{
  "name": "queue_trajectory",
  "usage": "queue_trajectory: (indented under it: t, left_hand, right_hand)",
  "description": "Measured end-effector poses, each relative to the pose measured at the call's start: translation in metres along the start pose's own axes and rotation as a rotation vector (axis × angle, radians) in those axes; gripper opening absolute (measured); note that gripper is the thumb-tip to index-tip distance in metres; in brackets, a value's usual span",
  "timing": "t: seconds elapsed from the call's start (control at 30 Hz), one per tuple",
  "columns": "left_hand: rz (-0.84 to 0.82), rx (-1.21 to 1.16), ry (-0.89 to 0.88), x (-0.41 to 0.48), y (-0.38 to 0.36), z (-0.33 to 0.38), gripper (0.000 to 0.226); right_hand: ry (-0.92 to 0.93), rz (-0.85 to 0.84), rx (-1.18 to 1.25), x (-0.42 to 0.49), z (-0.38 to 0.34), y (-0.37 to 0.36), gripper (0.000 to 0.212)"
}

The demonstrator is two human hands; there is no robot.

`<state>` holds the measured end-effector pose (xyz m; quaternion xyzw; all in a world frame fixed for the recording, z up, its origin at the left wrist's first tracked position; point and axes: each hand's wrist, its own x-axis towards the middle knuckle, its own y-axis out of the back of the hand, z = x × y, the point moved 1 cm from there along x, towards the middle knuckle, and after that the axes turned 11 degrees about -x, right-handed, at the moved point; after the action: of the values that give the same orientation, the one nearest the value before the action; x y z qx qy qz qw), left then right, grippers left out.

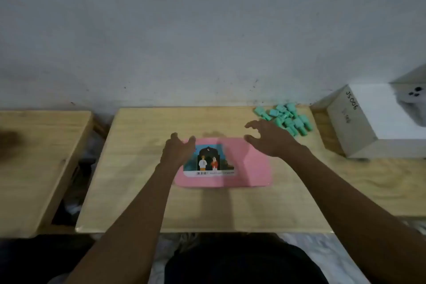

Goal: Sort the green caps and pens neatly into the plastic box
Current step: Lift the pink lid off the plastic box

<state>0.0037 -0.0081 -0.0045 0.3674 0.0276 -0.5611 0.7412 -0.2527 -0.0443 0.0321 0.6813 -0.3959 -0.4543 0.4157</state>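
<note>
A pink plastic box (253, 168) with a picture label on its lid lies flat in the middle of the wooden table (143, 191). My left hand (177, 150) hovers over the box's left far corner, fingers spread, holding nothing. Above the box's right far corner is my right hand (269, 138), fingers curled and apart, also empty. A pile of several green caps (285, 117) lies at the far right of the table, just beyond my right hand. No pens can be made out.
A white cardboard box (373, 117) with handwriting stands at the right edge of the table. A second wooden surface (34, 157) sits to the left across a gap. A grey wall (207, 30) rises right behind the table.
</note>
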Motion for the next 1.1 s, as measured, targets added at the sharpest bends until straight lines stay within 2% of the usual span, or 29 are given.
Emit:
queue_trajectory:
  t: [0.07,0.13,0.23,0.33,0.47,0.63,0.7,0.8,0.9,0.97,1.03,1.1]
  left_hand:
    - [0.017,-0.026,0.127,-0.004,-0.003,-0.019,0.069]
    - [0.032,-0.054,0.176,-0.003,-0.007,-0.043,0.056]
    - [0.051,-0.091,0.124,-0.004,-0.010,-0.052,0.043]
    - [0.086,-0.116,0.098,0.000,-0.009,-0.055,0.035]
    - [0.082,-0.160,0.070,0.010,-0.004,-0.054,0.029]
    - [0.088,-0.222,0.049,0.031,0.005,-0.050,0.020]
    - [0.084,-0.282,0.057,0.038,0.008,-0.053,0.017]
    - [0.031,-0.314,0.029,0.038,0.012,-0.063,0.031]
    - [-0.073,-0.376,-0.053,0.024,0.015,-0.078,0.048]
    - [-0.164,-0.425,-0.104,0.010,0.016,-0.087,0.055]
    - [-0.262,-0.471,-0.149,-0.001,0.013,-0.096,0.064]
    - [-0.317,-0.509,-0.171,-0.005,0.007,-0.107,0.079]
  right_hand:
    - [-0.147,-0.112,0.006,-0.006,0.005,-0.023,0.061]
    - [-0.270,-0.179,0.086,-0.017,0.010,-0.051,0.072]
    - [-0.367,-0.180,0.230,-0.022,0.010,-0.076,0.076]
    - [-0.415,-0.108,0.287,-0.022,0.004,-0.083,0.074]
    - [-0.417,-0.048,0.337,-0.018,-0.001,-0.082,0.066]
    - [-0.323,-0.009,0.477,-0.012,-0.005,-0.066,0.046]
    - [-0.255,-0.051,0.468,-0.014,-0.002,-0.059,0.051]
    - [-0.108,-0.132,0.294,-0.020,0.008,-0.050,0.075]
    - [0.054,-0.201,-0.052,-0.027,0.016,-0.044,0.096]
    - [0.129,-0.190,-0.286,-0.030,0.019,-0.046,0.105]
    - [0.197,-0.148,-0.443,-0.029,0.018,-0.052,0.102]
    - [0.241,-0.095,-0.479,-0.026,0.014,-0.056,0.089]
